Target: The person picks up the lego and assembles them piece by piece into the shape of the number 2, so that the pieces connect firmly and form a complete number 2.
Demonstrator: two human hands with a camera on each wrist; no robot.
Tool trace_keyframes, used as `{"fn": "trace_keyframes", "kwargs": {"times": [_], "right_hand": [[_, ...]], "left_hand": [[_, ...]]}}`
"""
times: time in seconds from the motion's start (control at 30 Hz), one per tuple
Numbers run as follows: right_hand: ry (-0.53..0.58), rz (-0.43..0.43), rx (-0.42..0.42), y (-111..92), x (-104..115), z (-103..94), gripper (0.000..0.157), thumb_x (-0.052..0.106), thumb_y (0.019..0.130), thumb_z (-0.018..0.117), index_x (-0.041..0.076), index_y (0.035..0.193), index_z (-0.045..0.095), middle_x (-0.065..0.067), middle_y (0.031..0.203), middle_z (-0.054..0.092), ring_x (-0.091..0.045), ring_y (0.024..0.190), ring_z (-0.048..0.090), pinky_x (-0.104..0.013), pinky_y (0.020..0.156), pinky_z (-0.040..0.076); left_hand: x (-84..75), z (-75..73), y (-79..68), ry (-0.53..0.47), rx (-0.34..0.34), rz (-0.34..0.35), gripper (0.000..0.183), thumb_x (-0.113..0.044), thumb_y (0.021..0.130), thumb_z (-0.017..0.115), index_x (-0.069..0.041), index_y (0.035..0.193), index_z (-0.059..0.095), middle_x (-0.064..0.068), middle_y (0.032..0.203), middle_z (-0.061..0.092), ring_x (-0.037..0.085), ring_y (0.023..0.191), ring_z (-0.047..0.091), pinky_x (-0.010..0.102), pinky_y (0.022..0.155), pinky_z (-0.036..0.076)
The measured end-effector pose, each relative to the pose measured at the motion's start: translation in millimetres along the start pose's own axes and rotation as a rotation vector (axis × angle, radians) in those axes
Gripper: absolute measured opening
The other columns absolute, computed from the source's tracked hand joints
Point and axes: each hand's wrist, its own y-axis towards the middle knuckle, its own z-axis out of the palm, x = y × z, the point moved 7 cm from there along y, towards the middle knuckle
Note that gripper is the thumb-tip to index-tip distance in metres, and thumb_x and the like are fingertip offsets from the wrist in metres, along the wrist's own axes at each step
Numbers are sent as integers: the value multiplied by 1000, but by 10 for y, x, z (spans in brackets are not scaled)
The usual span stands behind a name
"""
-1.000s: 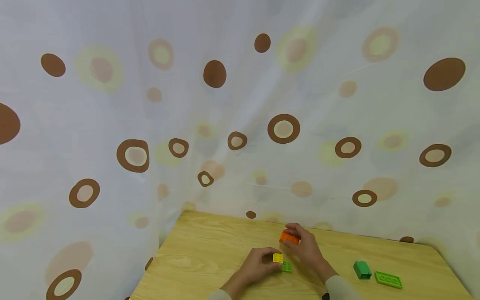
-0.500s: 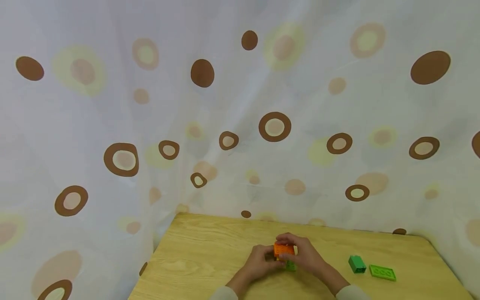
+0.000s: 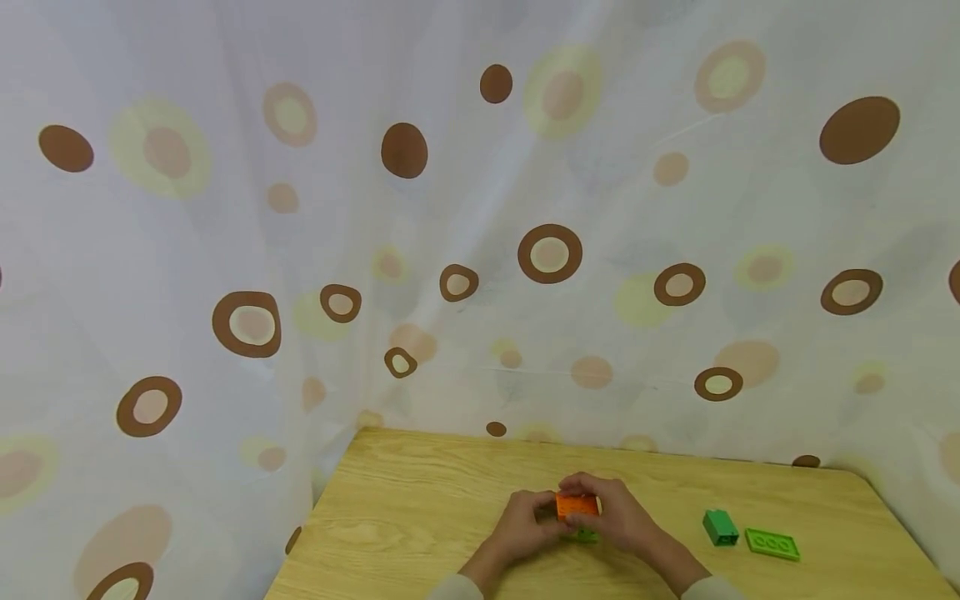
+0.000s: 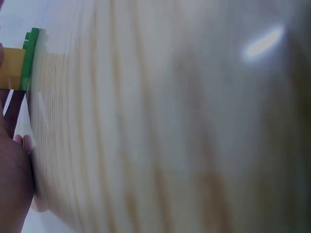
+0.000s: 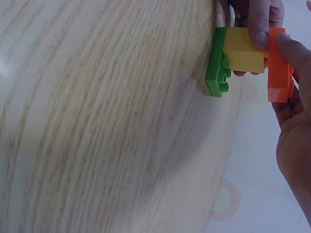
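Note:
My left hand (image 3: pixel 521 525) pinches a yellow toy building brick (image 5: pixel 243 51), which stands on one part of a green studded plate (image 5: pixel 216 63) on the table. Part of the left hand (image 4: pixel 14 179) also shows at the left wrist view's edge, beside the yellow brick (image 4: pixel 12 68) and green plate (image 4: pixel 30 58). My right hand (image 3: pixel 615 517) grips an orange brick (image 3: pixel 577 507) between thumb and fingers. In the right wrist view the orange brick (image 5: pixel 278 73) is against the yellow brick's studded top, with a small gap showing between them.
On the wood-grain table (image 3: pixel 412 500), a darker green brick (image 3: pixel 721 527) and a light green plate (image 3: pixel 772 544) lie to the right of the hands. A white curtain with brown spots (image 3: pixel 450 208) hangs behind and beside the table.
My right hand has brought the orange brick down and toward me, from behind the yellow brick to on top of it. My left hand keeps holding the yellow brick. The head view has shifted slightly.

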Motion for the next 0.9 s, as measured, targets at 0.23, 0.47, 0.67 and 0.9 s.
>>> {"fn": "trace_keyframes", "kwargs": {"times": [0.23,0.47,0.67,0.9], "right_hand": [[16,27,6,-5,12,3,42,20,95,81,4,131,67,-4,119,75,-23,108,72,-36,91,60],[17,4,-12,-30,-2,-9,40,17,95,81,5,130,68,-6,118,76,-22,104,73,-35,88,60],[-5,-8,11,-35,15,-25,38,17,95,80,7,129,67,-6,119,76,-19,104,73,-35,88,61],[-39,-26,33,3,51,-32,40,15,94,81,6,130,67,-7,121,76,-22,106,73,-37,88,61]], "left_hand": [[-12,-15,-1,-31,-4,23,26,-24,99,78,-14,123,78,-3,116,79,5,110,71,27,98,55],[42,8,22,-31,-6,11,28,-26,98,79,-14,124,78,-6,117,78,4,110,71,26,98,55],[62,34,16,-64,4,-28,31,-27,96,81,-13,124,78,-7,118,78,5,111,70,26,100,54],[61,14,21,-44,-3,-35,29,-29,98,80,-15,123,79,-8,118,78,4,111,70,26,100,54]]}}
